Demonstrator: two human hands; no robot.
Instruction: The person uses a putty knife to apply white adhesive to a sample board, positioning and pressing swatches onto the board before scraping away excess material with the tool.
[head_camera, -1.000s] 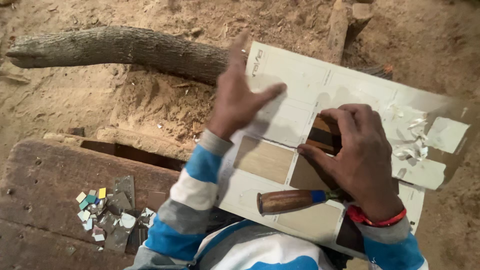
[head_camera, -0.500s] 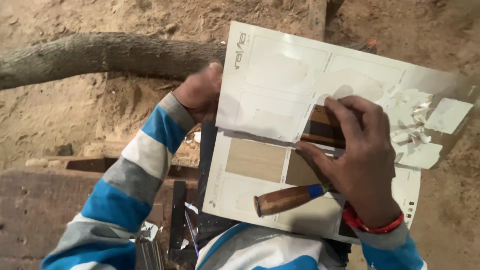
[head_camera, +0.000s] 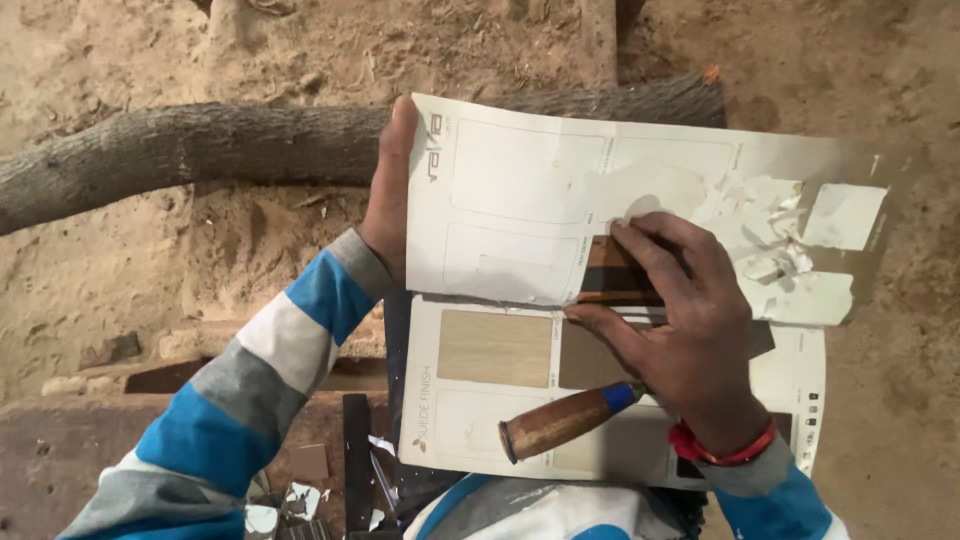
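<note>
Two hands on sample card (head_camera: 520, 200), left hand (head_camera: 388, 195) grip grasping its edge, right hand (head_camera: 680, 320) grip clenching wooden-handled tool (head_camera: 560, 425)

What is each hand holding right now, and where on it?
The left hand holds the sample card by its left edge. The right hand grips a wooden-handled tool near its blade end, fingers pinning a dark sample chip.

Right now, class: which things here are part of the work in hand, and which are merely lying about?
In use:
left hand gripping the sample catalogue
right hand on a dark sample chip
wooden-handled tool

Lying about:
log
broken chips
wooden bench
</note>
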